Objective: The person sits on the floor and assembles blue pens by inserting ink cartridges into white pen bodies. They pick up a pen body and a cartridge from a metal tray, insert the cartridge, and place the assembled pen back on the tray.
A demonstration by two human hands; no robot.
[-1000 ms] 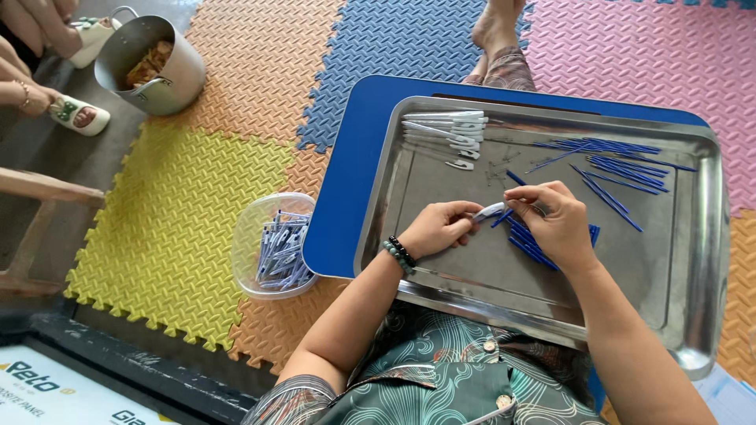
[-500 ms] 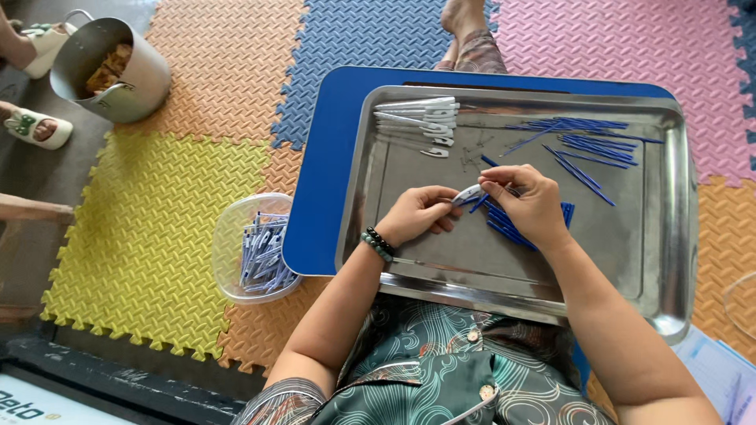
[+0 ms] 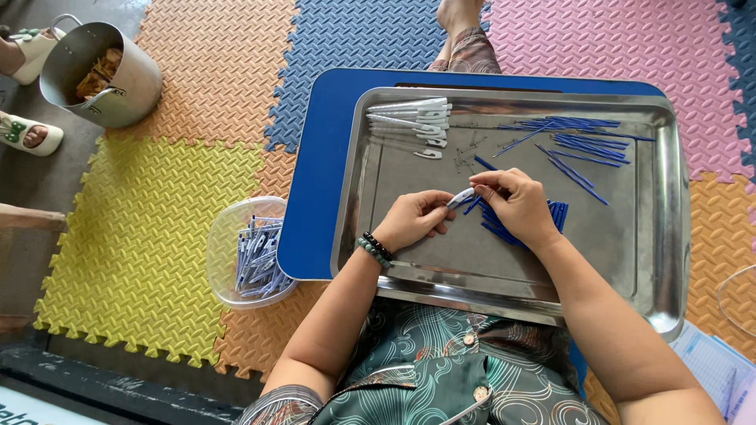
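My left hand (image 3: 415, 219) and my right hand (image 3: 516, 205) meet over the middle of a steel tray (image 3: 665, 236), both pinching one white pen barrel (image 3: 461, 197) between them. Under my right hand lies a bunch of blue pen parts (image 3: 555, 214). Thin blue refills (image 3: 583, 145) are spread at the tray's far right. White pen barrels (image 3: 409, 116) lie in a row at the far left corner, with small metal springs (image 3: 466, 149) beside them. The tray rests on a blue board (image 3: 311, 205) across my lap.
A clear plastic tub (image 3: 228, 236) with several finished pens stands on the foam mat left of the board. A metal pot (image 3: 118, 75) stands far left, with another person's sandalled feet (image 3: 27, 135) near it. Papers (image 3: 717, 366) lie at the lower right.
The view has shifted slightly. Both hands stay together on the white barrel in the tray's middle; the fingers have barely moved.
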